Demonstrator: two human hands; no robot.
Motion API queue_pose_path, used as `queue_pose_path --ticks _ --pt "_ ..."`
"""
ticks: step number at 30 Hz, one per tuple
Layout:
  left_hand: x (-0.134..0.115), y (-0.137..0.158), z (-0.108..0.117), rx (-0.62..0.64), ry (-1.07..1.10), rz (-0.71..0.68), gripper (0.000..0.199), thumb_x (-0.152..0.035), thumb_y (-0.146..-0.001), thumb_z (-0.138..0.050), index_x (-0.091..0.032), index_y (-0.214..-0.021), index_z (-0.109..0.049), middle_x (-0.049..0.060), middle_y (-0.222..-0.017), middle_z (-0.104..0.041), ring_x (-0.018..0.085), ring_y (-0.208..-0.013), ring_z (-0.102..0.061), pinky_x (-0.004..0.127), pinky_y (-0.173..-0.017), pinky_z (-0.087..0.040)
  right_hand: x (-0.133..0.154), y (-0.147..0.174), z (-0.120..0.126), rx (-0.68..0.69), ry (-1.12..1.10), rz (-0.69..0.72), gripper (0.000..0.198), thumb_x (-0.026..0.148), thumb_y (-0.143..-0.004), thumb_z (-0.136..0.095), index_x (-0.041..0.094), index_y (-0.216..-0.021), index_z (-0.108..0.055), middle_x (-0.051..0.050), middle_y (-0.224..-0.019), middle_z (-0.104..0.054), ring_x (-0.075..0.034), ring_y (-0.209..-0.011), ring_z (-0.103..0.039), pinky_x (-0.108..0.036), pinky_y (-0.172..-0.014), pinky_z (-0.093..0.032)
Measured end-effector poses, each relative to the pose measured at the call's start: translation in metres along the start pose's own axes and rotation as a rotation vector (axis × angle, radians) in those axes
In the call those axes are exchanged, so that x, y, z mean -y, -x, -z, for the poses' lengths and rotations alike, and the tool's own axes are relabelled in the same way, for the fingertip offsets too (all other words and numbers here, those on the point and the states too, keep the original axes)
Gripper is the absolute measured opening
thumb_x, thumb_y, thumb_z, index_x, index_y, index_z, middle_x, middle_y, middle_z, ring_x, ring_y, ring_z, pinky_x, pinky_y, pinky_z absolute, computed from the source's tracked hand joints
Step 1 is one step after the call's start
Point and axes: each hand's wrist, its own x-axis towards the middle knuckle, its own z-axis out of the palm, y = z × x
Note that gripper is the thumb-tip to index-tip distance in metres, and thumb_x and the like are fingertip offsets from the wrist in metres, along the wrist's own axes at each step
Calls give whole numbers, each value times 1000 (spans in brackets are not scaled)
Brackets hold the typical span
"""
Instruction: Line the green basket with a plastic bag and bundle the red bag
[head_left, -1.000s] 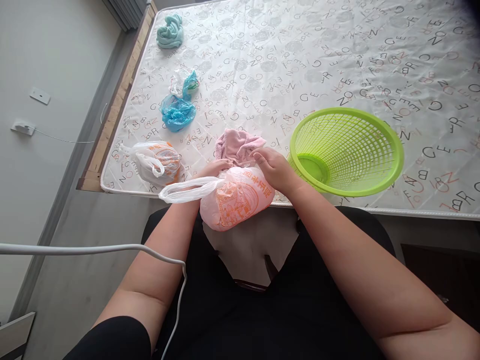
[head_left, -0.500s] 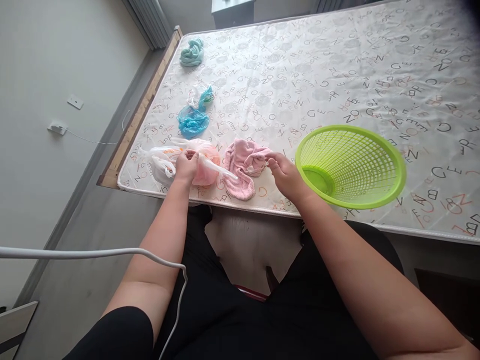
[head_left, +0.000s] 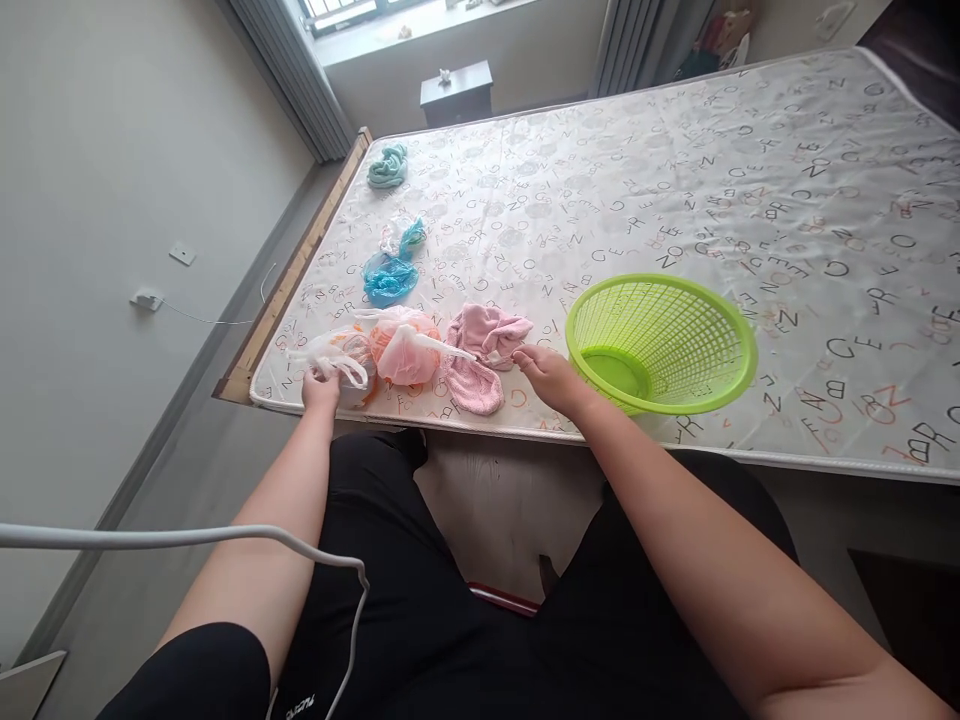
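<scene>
My left hand (head_left: 320, 388) is closed at the near left side of a white plastic bag (head_left: 341, 352), its fingertips partly hidden by the bag. Right beside that lies a pink-filled plastic bag (head_left: 407, 352), whose twisted white end points right over a pink towel (head_left: 476, 375). The towel lies crumpled near the mattress edge. My right hand (head_left: 551, 380) is at the towel's right edge, fingers stretched out loosely; whether they touch the cloth is hard to see. Just right of this hand, a green plastic basket (head_left: 675, 345) lies tilted, its mouth facing up and right.
Farther back on the letter-printed mattress (head_left: 660, 200) are a blue plastic bag (head_left: 390, 280) and a bundled green cloth (head_left: 388, 167). A wooden bed frame (head_left: 292, 270) edges the left side. A white cable (head_left: 300, 545) crosses in front of my left arm.
My left hand has moved left from the pink-filled bag's twisted end to the white bag. My right hand has shifted slightly nearer to me. The view has tilted up, showing the window.
</scene>
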Motion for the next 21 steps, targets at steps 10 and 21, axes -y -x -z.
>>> queue_pose_path --ticks 10,21 --pt "-25 35 34 -474 260 -388 36 -17 -93 -58 -14 -126 -70 14 -131 -72 25 -129 -66 40 -117 -49 -4 5 -6 11 88 32 34 42 -108 -50 20 -99 -74 -9 -100 -76 -25 -94 -68 -37 -87 -51" --pt "-56 207 -13 452 226 -938 29 -28 -99 -60 -21 -120 -78 11 -117 -78 28 -113 -72 46 -107 -58 32 55 -16 -236 156 364 32 39 -107 -53 23 -130 -70 -14 -128 -72 -29 -125 -65 -50 -113 -52"
